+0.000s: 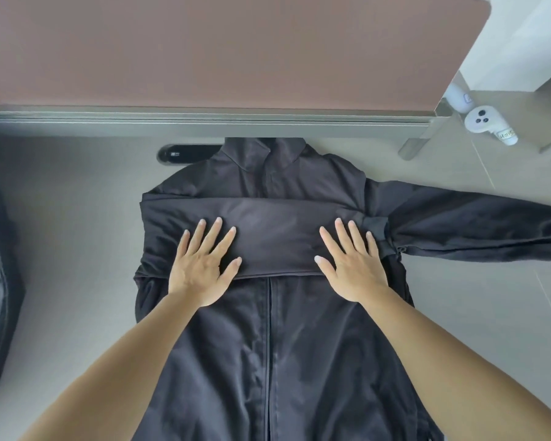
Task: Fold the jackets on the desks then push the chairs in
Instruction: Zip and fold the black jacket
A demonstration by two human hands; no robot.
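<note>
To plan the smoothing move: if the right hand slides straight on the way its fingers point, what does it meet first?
The right hand lies flat on the folded sleeve; straight ahead it would first cross that sleeve's far edge onto the jacket, probably near the collar.

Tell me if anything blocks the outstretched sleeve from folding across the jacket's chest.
No loose object does. Only the left hand and right hand lie there, flat on the folded sleeve across the jacket. The outstretched sleeve lies free on the desk.
</note>
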